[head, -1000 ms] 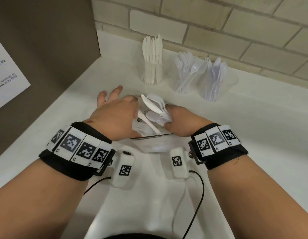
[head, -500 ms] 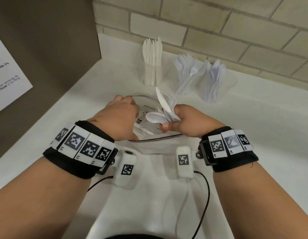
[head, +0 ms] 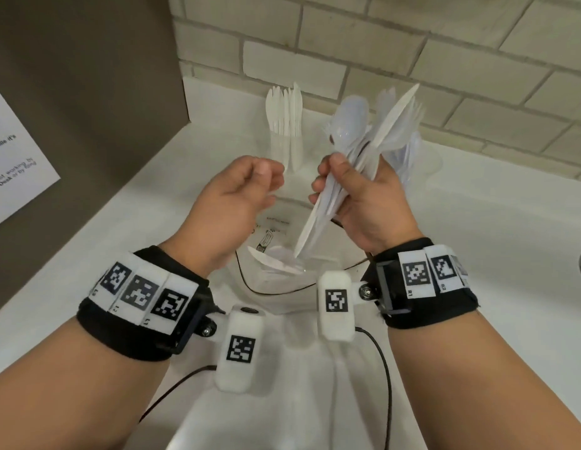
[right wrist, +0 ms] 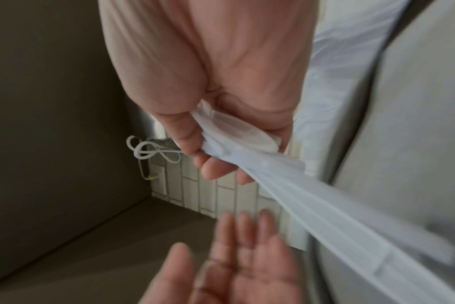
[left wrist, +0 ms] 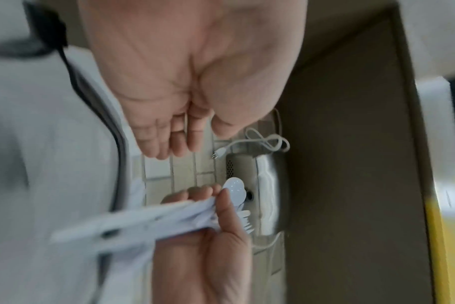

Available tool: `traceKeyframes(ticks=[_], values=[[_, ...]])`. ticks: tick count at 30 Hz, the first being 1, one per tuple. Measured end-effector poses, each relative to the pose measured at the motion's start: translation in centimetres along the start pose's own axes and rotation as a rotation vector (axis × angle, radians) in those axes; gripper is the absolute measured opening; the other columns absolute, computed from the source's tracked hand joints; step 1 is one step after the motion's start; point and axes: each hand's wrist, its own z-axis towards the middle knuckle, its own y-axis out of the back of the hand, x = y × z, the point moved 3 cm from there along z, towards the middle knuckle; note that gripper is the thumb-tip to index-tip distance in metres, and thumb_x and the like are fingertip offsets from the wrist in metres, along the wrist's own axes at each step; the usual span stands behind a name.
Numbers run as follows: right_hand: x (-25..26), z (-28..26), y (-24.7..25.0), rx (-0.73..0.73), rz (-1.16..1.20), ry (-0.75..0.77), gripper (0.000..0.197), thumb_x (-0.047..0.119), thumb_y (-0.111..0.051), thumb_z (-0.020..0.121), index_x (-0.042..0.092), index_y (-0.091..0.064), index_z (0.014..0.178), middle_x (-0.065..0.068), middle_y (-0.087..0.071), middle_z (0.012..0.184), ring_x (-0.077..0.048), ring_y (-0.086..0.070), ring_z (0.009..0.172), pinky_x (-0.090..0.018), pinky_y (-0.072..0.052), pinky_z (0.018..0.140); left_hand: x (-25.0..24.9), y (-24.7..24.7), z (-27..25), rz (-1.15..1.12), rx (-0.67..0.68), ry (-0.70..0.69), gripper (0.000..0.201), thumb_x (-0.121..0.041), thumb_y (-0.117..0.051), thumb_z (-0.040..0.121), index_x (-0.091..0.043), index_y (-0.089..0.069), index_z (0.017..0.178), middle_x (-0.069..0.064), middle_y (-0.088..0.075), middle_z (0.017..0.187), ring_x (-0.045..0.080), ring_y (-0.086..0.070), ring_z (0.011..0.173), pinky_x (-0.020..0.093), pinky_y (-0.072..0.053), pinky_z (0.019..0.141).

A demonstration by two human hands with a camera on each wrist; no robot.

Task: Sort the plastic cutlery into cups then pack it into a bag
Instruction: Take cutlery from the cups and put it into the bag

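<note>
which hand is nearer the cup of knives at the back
Left. The left hand hovers empty just in front of the cup of knives; the right hand, gripping mixed cutlery, is further right.

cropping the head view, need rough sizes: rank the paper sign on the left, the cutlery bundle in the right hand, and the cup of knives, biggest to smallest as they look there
1. cutlery bundle, gripped in the right hand; nearest the camera, so it looks enlarged.
2. paper sign, cut off by the frame edge.
3. cup of knives, farthest back.
The top two look close, so that order is unsure.
</note>
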Motion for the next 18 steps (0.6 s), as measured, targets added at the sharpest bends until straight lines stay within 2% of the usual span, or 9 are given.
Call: traceKeyframes(ticks=[2, 3, 5, 7, 10, 12, 14, 17, 18], values=[[1.8, 0.3, -1.1, 0.003, 0.066, 0.053, 0.008, 0.005, -0.053, 0.095, 0.004, -0.052, 0.103, -0.004, -0.060, 0.069, -0.019, -0.059, 0.059, -0.034, -0.052, 0.060, 0.3, -0.8, 0.0, -0.427, 0.078, 0.299, 0.043, -0.041, -0.040, 0.099, -0.008, -0.058, 0.119, 0.010, -0.064, 0.112, 0.023, -0.060, 0.114, 0.039, -0.046, 0.102], [2.6, 0.3, -1.7, 0.002, 0.096, 0.082, 0.005, 0.004, -0.054, 0.094, 0.005, -0.054, 0.098, -0.004, -0.059, 0.067, -0.019, -0.058, 0.057, -0.033, -0.051, 0.058, 0.5, -1.2, 0.0, -0.517, 0.128, 0.444, 0.051, -0.046, -0.039, 0.098, -0.005, -0.056, 0.122, 0.013, -0.064, 0.112, 0.027, -0.060, 0.113, 0.042, -0.044, 0.103], [3.8, 0.4, -2.9, 0.010, 0.144, 0.130, 0.009, 0.001, -0.056, 0.092, 0.009, -0.055, 0.095, -0.003, -0.058, 0.064, -0.019, -0.057, 0.055, -0.033, -0.051, 0.057, 0.9, -1.8, -0.4, -0.522, 0.217, 0.657, 0.059, -0.051, -0.035, 0.097, -0.001, -0.058, 0.120, 0.021, -0.064, 0.113, 0.034, -0.059, 0.112, 0.048, -0.042, 0.104], [4.3, 0.5, -3.8, 0.034, 0.161, 0.168, 0.016, -0.001, -0.058, 0.090, 0.010, -0.054, 0.101, -0.003, -0.058, 0.068, -0.019, -0.057, 0.055, -0.033, -0.051, 0.058, 1.2, -2.2, -0.6, -0.538, 0.242, 0.762, 0.062, -0.048, -0.032, 0.099, 0.005, -0.058, 0.118, 0.029, -0.060, 0.121, 0.041, -0.059, 0.114, 0.050, -0.041, 0.104], [3.5, 0.3, -4.3, 0.039, 0.074, 0.173, 0.025, -0.002, -0.064, 0.085, 0.002, -0.053, 0.107, -0.009, -0.059, 0.077, -0.021, -0.060, 0.059, -0.032, -0.053, 0.061, 0.8, -2.6, -0.7, -0.790, 0.259, 0.764, 0.060, -0.040, -0.030, 0.102, 0.012, -0.049, 0.128, 0.034, -0.054, 0.128, 0.044, -0.056, 0.117, 0.051, -0.045, 0.101], [2.0, -0.2, -4.6, 0.045, -0.046, 0.146, 0.021, -0.001, -0.069, 0.081, -0.002, -0.059, 0.099, -0.009, -0.062, 0.074, -0.022, -0.063, 0.063, -0.033, -0.053, 0.064, 0.1, -2.7, -0.4, -0.949, 0.305, 0.690, 0.050, -0.033, -0.028, 0.103, 0.003, -0.049, 0.133, 0.028, -0.055, 0.131, 0.038, -0.056, 0.120, 0.050, -0.041, 0.106], [0.6, -0.7, -4.8, 0.046, -0.111, 0.101, 0.014, 0.003, -0.071, 0.079, 0.006, -0.064, 0.092, -0.007, -0.064, 0.073, -0.021, -0.064, 0.067, -0.037, -0.055, 0.070, -0.3, -2.6, -0.2, -0.986, 0.332, 0.632, 0.045, -0.029, -0.031, 0.102, -0.007, -0.050, 0.137, 0.020, -0.057, 0.133, 0.030, -0.057, 0.121, 0.049, -0.041, 0.105], [-0.3, -0.7, -4.7, 0.032, -0.099, 0.073, 0.017, 0.014, -0.071, 0.081, 0.019, -0.065, 0.097, -0.006, -0.064, 0.079, -0.024, -0.063, 0.075, -0.047, -0.056, 0.081, 0.2, -2.5, -0.1, -0.945, 0.321, 0.670, 0.048, -0.035, -0.030, 0.102, -0.008, -0.049, 0.137, 0.012, -0.054, 0.138, 0.026, -0.055, 0.124, 0.049, -0.044, 0.102], [-0.3, -0.7, -4.7, 0.033, -0.096, 0.075, 0.017, 0.014, -0.071, 0.081, 0.020, -0.065, 0.095, -0.007, -0.063, 0.078, -0.025, -0.063, 0.075, -0.047, -0.056, 0.080, 0.2, -2.6, 0.0, -0.955, 0.316, 0.681, 0.048, -0.035, -0.031, 0.102, -0.008, -0.049, 0.137, 0.011, -0.054, 0.138, 0.025, -0.054, 0.124, 0.048, -0.045, 0.101]])
